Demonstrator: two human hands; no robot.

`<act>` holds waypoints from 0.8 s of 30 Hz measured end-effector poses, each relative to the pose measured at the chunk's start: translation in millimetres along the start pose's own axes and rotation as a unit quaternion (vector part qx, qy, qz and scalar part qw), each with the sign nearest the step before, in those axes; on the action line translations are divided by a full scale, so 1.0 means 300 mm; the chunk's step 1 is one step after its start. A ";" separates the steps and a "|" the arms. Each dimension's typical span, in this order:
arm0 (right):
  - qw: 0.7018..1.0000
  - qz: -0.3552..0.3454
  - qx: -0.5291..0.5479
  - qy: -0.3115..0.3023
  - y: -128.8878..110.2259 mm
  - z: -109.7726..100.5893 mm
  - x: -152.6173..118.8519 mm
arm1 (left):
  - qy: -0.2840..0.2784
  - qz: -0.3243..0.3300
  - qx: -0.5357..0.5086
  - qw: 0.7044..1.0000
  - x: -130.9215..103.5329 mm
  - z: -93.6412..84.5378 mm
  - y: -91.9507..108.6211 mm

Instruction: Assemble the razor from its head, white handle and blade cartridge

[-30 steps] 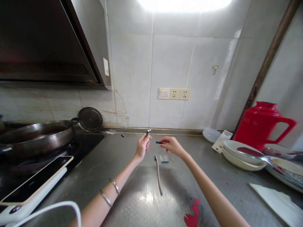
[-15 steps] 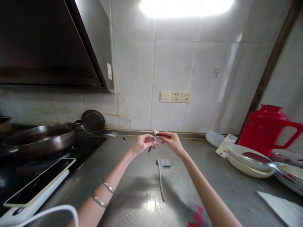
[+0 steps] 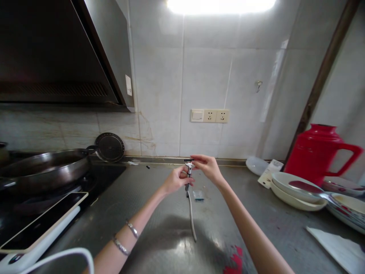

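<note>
My left hand (image 3: 176, 180) pinches a small silver T-shaped tool (image 3: 189, 168) with a dark lower end, held upright above the counter. Its exact kind is too small to tell. Just above its head, my right hand (image 3: 207, 166) has a thin black bar (image 3: 188, 160) between thumb and fingers, lying level. Whether bar and tool touch, I cannot tell. Below the hands, a thin curved grey rod (image 3: 192, 220) with a dark end lies on the metal counter (image 3: 154, 228). Right of it is a small clear packet (image 3: 198, 195) with a bluish edge.
To the left are a pan (image 3: 48, 167) on the black stove and a phone (image 3: 45, 219) on a white device with a cable. At right stand a red thermos (image 3: 313, 152), stacked plates (image 3: 296, 201) with a spoon, and a white sheet (image 3: 336, 245).
The silver tool has turned more upright and my left hand sits slightly lower and to the right. The black bar has risen to lie above the tool's head. The view has shifted slightly.
</note>
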State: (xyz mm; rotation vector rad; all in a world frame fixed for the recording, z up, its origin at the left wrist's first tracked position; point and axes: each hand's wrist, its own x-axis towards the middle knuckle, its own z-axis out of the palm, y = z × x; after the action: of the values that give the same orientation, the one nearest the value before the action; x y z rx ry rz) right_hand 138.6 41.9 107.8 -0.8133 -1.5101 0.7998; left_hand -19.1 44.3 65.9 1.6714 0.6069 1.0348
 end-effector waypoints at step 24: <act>0.997 0.015 0.049 -0.050 -0.021 -0.023 -0.006 | 0.006 -0.022 0.004 1.000 -0.001 -0.003 0.009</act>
State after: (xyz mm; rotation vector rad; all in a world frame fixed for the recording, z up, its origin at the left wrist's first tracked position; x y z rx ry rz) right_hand 145.2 37.2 112.8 -0.7337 -1.5362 0.9413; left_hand -20.2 43.6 68.3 1.6534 0.6525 1.0125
